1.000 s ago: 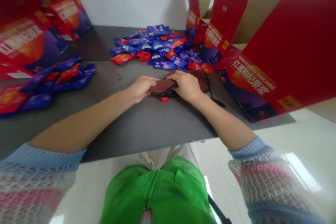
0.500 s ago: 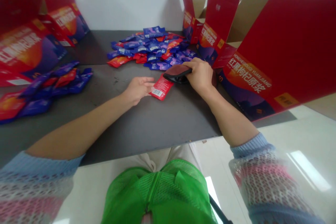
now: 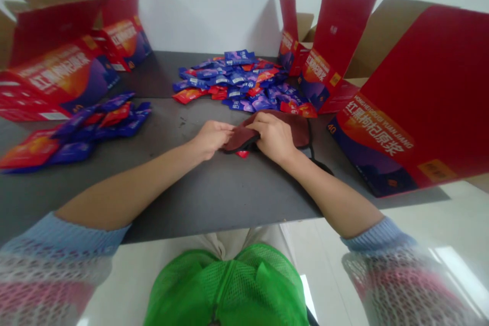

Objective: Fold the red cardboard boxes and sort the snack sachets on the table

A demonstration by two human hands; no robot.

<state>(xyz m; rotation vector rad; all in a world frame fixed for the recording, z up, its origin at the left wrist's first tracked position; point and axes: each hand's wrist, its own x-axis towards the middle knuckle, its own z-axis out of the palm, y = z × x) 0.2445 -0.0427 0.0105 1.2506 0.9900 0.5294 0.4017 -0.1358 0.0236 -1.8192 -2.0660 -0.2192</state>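
Observation:
A dark red cloth pouch (image 3: 294, 130) with a black cord lies on the dark grey table (image 3: 214, 188) in front of me. My right hand (image 3: 273, 136) is closed on the pouch's open end. Beside it, my left hand (image 3: 212, 137) has its fingers curled at the pouch's mouth. A red sachet (image 3: 241, 153) shows only as a small corner under the pouch, between my hands.
A heap of blue and red sachets (image 3: 244, 84) lies at the back of the table, another heap (image 3: 80, 130) at the left. Open red cartons stand at the right (image 3: 412, 112), back right (image 3: 324, 61) and left (image 3: 57, 79).
Half a second ago the red sachet lay bare at my left fingertips and my right hand held the pouch further right. The pouch has come back over the sachet, and both hands have closed together.

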